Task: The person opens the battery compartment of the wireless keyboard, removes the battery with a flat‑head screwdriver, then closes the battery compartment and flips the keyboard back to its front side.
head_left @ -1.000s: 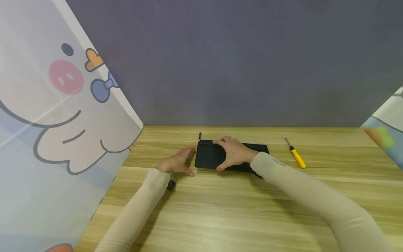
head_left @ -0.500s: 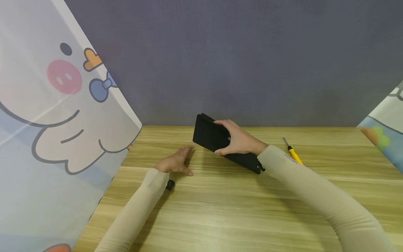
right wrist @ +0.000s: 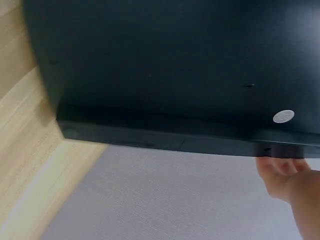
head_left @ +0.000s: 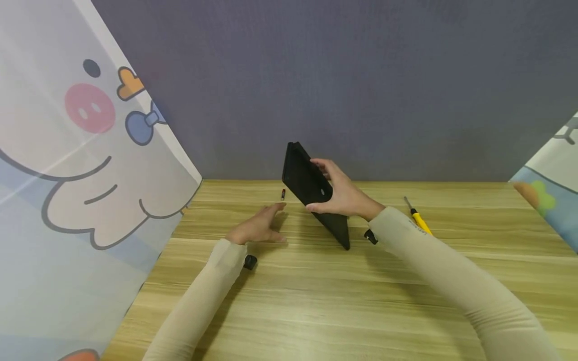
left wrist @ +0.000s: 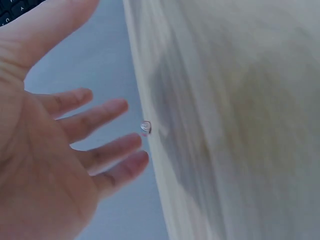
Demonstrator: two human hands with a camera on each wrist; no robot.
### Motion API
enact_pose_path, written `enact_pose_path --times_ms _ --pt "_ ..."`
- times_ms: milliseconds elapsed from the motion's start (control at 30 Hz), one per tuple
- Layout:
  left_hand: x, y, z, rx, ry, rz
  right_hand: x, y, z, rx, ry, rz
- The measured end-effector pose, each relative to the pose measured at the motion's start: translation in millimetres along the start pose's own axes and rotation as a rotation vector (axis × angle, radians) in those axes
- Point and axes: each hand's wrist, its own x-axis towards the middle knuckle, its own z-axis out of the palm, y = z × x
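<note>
A black keyboard (head_left: 307, 188) is tilted up on a slant, its left end raised and its lower corner close over the table. My right hand (head_left: 345, 195) grips it across its width, thumb on the near edge and fingers over the far edge. The right wrist view shows its dark underside (right wrist: 165, 70) with an oval silver label, and the fingers (right wrist: 282, 167) at one long edge. My left hand (head_left: 257, 225) is held to the left, fingers spread, apart from the keyboard. A few keys (left wrist: 12, 10) show in the corner of the left wrist view.
A small red and silver stick-shaped piece (head_left: 283, 194) lies on the wooden table (head_left: 293, 301) beyond the left hand. To the right lies a screwdriver (head_left: 420, 219) with a yellow handle. A grey panel (head_left: 352, 100) stands along the table's back edge.
My right hand has lifted the keyboard from flat on the table and tilted it, left end up and lower end swung inward. My left hand stays nearly in place.
</note>
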Motion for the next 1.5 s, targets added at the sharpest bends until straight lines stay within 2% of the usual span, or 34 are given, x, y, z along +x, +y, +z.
enact_pose_path --times_ms 200,433,567,733,967,1233,1500 --pt "6.4 8.6 -2.1 -0.053 0.071 0.082 -0.9 0.4 -1.2 0.074 0.067 -0.039" --pt "11.3 19.2 -4.4 -0.1 0.153 0.16 -6.8 -37.5 -10.7 0.133 0.116 -0.028" --pt "14.8 28.6 -4.6 -0.105 0.173 0.205 -10.9 -35.4 -12.7 0.15 0.14 -0.045" --pt "21.3 40.5 -0.3 -0.13 0.169 0.257 -20.5 -30.1 -20.4 0.159 0.158 -0.052" --pt "30.6 51.9 9.7 -0.154 0.157 0.27 -32.6 -24.8 -30.5 0.172 0.147 -0.049" --pt "46.0 68.7 22.7 -0.142 0.128 0.339 -47.0 -22.7 -43.0 0.177 0.125 -0.038" --pt "51.8 79.7 29.3 -0.158 0.08 0.31 -61.6 -23.5 -60.1 0.129 0.129 0.04"
